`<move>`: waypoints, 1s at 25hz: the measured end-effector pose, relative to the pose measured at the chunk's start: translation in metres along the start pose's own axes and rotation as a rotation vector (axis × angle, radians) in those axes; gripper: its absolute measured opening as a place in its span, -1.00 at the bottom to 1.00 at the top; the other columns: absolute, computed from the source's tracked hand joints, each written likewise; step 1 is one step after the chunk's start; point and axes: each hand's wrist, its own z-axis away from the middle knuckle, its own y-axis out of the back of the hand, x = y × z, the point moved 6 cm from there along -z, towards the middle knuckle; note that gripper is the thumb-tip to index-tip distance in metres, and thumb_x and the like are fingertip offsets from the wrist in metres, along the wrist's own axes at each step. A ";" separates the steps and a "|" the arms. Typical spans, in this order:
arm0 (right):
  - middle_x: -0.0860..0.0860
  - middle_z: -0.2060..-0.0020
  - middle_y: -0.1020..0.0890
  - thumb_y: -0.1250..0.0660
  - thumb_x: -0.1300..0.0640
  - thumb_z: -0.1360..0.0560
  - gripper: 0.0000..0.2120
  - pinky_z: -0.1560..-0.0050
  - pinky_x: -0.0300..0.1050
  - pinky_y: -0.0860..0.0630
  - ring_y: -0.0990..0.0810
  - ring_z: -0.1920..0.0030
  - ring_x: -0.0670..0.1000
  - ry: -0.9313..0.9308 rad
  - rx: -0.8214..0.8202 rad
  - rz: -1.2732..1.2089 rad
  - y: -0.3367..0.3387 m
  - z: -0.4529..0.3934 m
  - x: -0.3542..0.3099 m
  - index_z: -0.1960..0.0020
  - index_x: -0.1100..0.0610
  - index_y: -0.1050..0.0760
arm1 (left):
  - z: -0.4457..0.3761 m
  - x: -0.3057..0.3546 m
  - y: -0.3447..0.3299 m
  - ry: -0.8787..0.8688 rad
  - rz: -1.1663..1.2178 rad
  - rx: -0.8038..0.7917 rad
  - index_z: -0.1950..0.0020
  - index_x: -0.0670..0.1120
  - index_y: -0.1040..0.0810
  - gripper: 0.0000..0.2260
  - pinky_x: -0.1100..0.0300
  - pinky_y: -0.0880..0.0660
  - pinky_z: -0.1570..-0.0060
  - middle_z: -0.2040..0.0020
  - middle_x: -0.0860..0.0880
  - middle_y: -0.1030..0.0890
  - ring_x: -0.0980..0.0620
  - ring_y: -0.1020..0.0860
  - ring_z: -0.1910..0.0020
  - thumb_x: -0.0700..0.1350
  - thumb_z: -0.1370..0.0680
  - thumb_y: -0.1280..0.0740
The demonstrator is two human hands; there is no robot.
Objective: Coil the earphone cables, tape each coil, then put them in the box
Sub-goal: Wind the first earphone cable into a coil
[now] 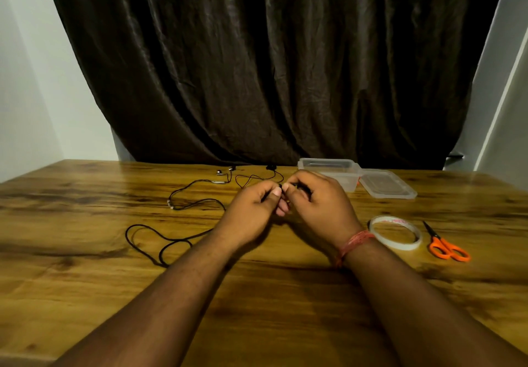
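Hands [281, 198] together, both pinching black earphone cable [160, 241]; pinched section hidden by fingers.

Golden-brown wooden table [85, 252] across the lower frame, streaked with dark grain and darker knots. Dark brown curtain [271, 66] with a faint sheen, filling the upper centre. Pale white walls [28, 81] at the upper left and right. Thin black earphone cable [160, 241] looping at centre left; second black cable [197, 184] above it, with small silvery-white parts. Clear, colourless plastic box [325, 165] right of centre, with a clear lid [387, 184] beside it. White, translucent tape roll [395, 236] at the right, faint pink print on its inner ring. Scissors [445, 245] at the far right, bright orange handles, dark blades. Orange-red thread band [353, 244] on the right wrist.
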 end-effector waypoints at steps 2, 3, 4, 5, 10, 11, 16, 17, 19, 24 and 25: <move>-0.13 0.26 -0.56 -0.25 -0.05 -0.54 -0.88 0.19 0.02 -0.51 -0.53 0.18 -0.09 -0.018 0.062 -0.031 0.004 -0.001 0.004 0.11 -0.06 -0.51 | 0.003 0.001 -0.007 0.019 0.113 -0.087 0.09 -0.12 -0.53 -0.76 0.20 -0.51 0.20 0.27 -0.01 -0.56 0.04 -0.52 0.27 -0.18 -0.68 -0.13; -0.13 0.27 -0.56 -0.27 -0.02 -0.55 -0.89 0.20 0.02 -0.50 -0.53 0.19 -0.08 -0.039 0.092 -0.059 0.006 -0.001 0.007 0.11 -0.04 -0.51 | 0.004 0.002 -0.009 0.019 0.204 -0.109 0.10 -0.12 -0.53 -0.76 0.16 -0.47 0.23 0.30 0.00 -0.54 0.07 -0.49 0.31 -0.19 -0.68 -0.13; -0.11 0.27 -0.57 -0.28 0.00 -0.56 -0.90 0.20 0.01 -0.50 -0.53 0.20 -0.08 -0.065 0.111 -0.090 0.007 -0.001 0.010 0.11 -0.03 -0.51 | 0.004 0.004 -0.010 0.021 0.318 -0.120 0.11 -0.13 -0.52 -0.76 0.12 -0.43 0.25 0.32 0.00 -0.52 0.08 -0.46 0.33 -0.21 -0.68 -0.13; -0.10 0.27 -0.58 -0.28 0.02 -0.57 -0.90 0.20 0.00 -0.50 -0.54 0.20 -0.08 -0.092 0.111 -0.118 0.007 -0.001 0.012 0.11 -0.01 -0.52 | 0.005 0.005 -0.010 0.021 0.411 -0.121 0.10 -0.14 -0.52 -0.77 0.10 -0.41 0.25 0.33 0.00 -0.52 0.09 -0.45 0.35 -0.22 -0.67 -0.13; -0.14 0.19 -0.63 -0.24 0.15 -0.60 -0.81 0.15 -0.14 -0.50 -0.57 0.14 -0.15 -0.071 -0.114 -0.175 -0.021 0.004 0.004 0.10 -0.11 -0.51 | 0.006 0.016 0.001 -0.018 0.721 -0.020 0.03 -0.21 -0.55 -0.78 0.20 -0.58 0.13 0.27 -0.06 -0.63 0.06 -0.59 0.28 -0.27 -0.66 -0.12; -0.14 0.14 -0.65 -0.24 0.14 -0.59 -0.84 0.12 -0.15 -0.51 -0.58 0.12 -0.16 -0.067 -0.161 -0.154 -0.027 0.006 0.003 0.05 -0.10 -0.53 | 0.005 0.017 0.005 -0.020 0.785 0.016 0.01 -0.22 -0.55 -0.79 0.21 -0.61 0.11 0.24 -0.08 -0.66 0.05 -0.63 0.26 -0.28 -0.65 -0.13; -0.09 0.23 -0.62 -0.19 -0.03 -0.60 -0.81 0.15 0.00 -0.52 -0.56 0.21 -0.12 -0.013 -0.308 -0.019 -0.041 0.010 -0.001 0.11 0.00 -0.50 | 0.000 0.015 0.015 -0.062 0.840 0.157 -0.09 -0.24 -0.54 -0.81 0.17 -0.63 0.01 0.10 -0.12 -0.71 0.00 -0.69 0.11 -0.26 -0.66 -0.14; -0.09 0.26 -0.60 -0.18 -0.05 -0.60 -0.79 0.18 0.02 -0.52 -0.55 0.23 -0.10 0.009 -0.318 0.003 -0.041 0.010 -0.003 0.13 0.00 -0.49 | -0.001 0.013 0.015 -0.069 0.798 0.172 -0.09 -0.23 -0.55 -0.82 0.16 -0.62 -0.01 0.09 -0.11 -0.71 -0.01 -0.69 0.09 -0.26 -0.66 -0.15; -0.08 0.30 -0.57 -0.17 -0.06 -0.58 -0.78 0.21 0.06 -0.50 -0.53 0.25 -0.08 0.058 -0.317 0.050 -0.037 0.010 -0.008 0.17 0.00 -0.46 | -0.002 0.011 0.015 -0.071 0.638 0.204 -0.07 -0.18 -0.58 -0.81 0.19 -0.61 0.01 0.08 -0.08 -0.71 0.03 -0.69 0.07 -0.24 -0.66 -0.17; -0.09 0.39 -0.51 -0.22 -0.03 -0.46 -0.88 0.26 0.03 -0.50 -0.50 0.31 -0.06 0.068 -0.163 0.088 -0.016 0.008 -0.012 0.18 -0.02 -0.46 | 0.002 0.011 0.012 -0.117 -0.062 0.197 0.02 -0.04 -0.62 -0.82 0.33 -0.51 0.13 0.11 0.05 -0.67 0.21 -0.60 0.11 -0.15 -0.65 -0.23; -0.10 0.40 -0.49 -0.24 -0.03 -0.45 -0.89 0.27 0.02 -0.49 -0.49 0.31 -0.06 0.074 -0.121 0.091 -0.010 0.007 -0.013 0.17 -0.01 -0.47 | 0.003 0.010 0.010 -0.126 -0.144 0.173 0.08 -0.04 -0.60 -0.81 0.22 -0.49 0.13 0.16 0.02 -0.65 0.14 -0.59 0.14 -0.13 -0.65 -0.23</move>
